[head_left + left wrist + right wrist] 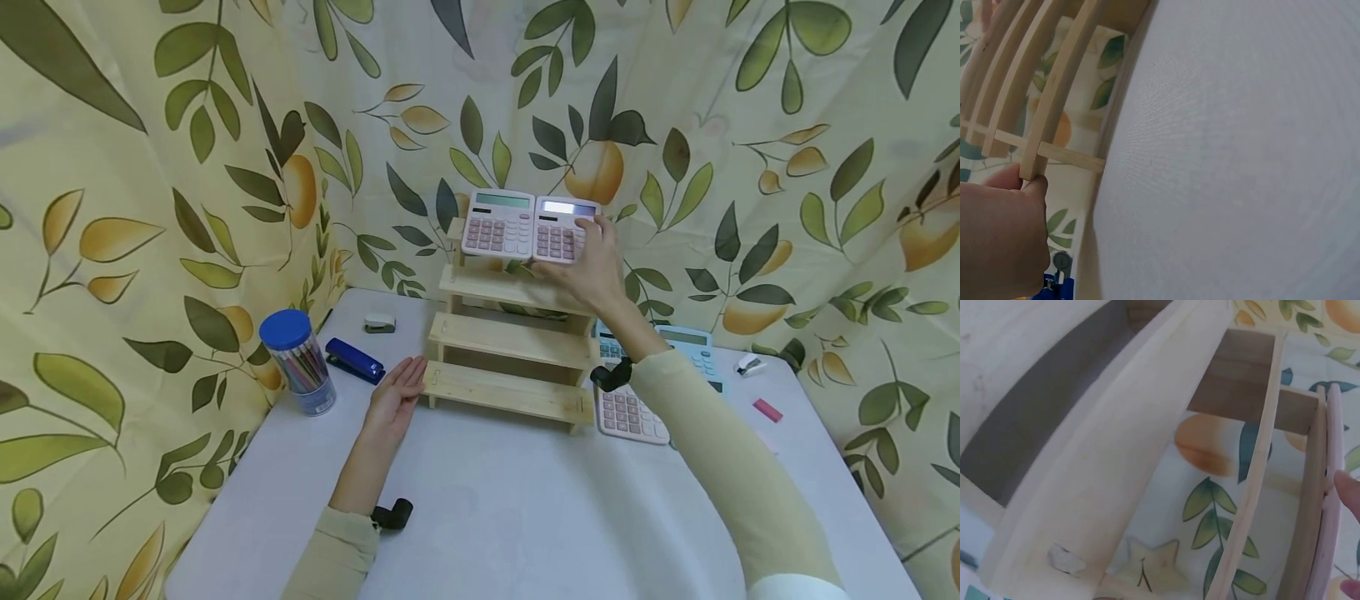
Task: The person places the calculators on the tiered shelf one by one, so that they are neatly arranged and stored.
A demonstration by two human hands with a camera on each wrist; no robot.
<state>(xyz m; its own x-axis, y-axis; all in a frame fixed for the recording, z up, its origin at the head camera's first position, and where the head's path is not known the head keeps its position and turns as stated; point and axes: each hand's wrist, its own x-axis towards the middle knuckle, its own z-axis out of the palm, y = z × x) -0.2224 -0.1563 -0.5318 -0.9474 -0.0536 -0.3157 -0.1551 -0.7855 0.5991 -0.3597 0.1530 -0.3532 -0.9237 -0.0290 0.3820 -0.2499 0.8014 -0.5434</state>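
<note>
A tiered wooden shelf [510, 392] stands on the table. Two pale pink calculators lean side by side on its top tier, the left calculator [498, 223] and the right calculator [555, 237]. My right hand [596, 271] holds the right one, thumb at its lower edge and a finger near its display. In the right wrist view only fingertips [1349, 490] show, at the edge of the pink calculator [1334, 456]. My left hand [393, 396] is at the left end of the lowest tier; the left wrist view shows its digits pinching the board's end [1032, 165].
Right of the shelf lie blue calculators [686, 337] and a pink calculator [630, 417], partly behind my right arm. A pink eraser [767, 410] is farther right. On the left are a blue-lidded jar of pencils [300, 367], a blue stapler [354, 360] and a small white item [379, 323].
</note>
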